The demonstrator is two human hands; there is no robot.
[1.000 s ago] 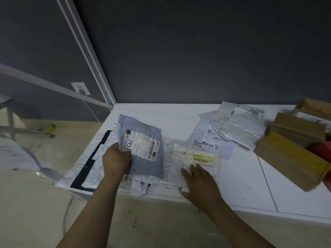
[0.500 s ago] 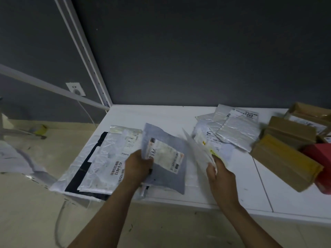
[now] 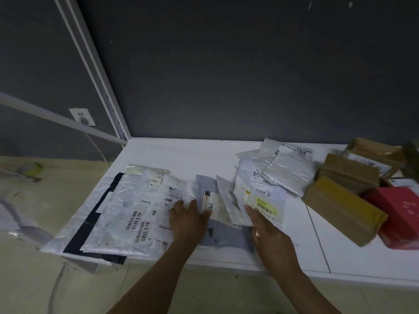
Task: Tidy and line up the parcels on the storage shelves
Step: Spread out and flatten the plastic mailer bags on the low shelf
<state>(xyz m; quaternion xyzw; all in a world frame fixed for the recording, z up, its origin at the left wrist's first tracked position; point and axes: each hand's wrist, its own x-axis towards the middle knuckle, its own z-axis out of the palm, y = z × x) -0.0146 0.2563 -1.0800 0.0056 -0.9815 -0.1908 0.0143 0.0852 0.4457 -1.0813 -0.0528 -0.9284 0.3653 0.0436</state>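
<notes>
White laminate shelf board (image 3: 181, 155), seen from the head camera looking down at two bare hands, with a dark grey wall behind.

The left hand (image 3: 188, 220) lies palm down, its fingers (image 3: 179, 205) fairly straight and slightly spread. They press on the left edge of a grey poly mailer (image 3: 226, 236), which lies flat on the shelf near the front edge. The thumb rests on the mailer's white label.

Left of those fingers, and partly under them, is a stack of white plastic mailers (image 3: 136, 211) on top of a black mailer (image 3: 90, 225).

The right hand (image 3: 269, 236) holds a clear packet with a yellow label (image 3: 266, 206), tilted up off the shelf. Its thumb lies on the packet's face; the other fingers are hidden behind it.

Beyond the right fingers is a loose heap of silver bubble mailers (image 3: 288, 175). Further right of them sit brown cardboard boxes (image 3: 344, 209) and a red box (image 3: 403, 214).
</notes>
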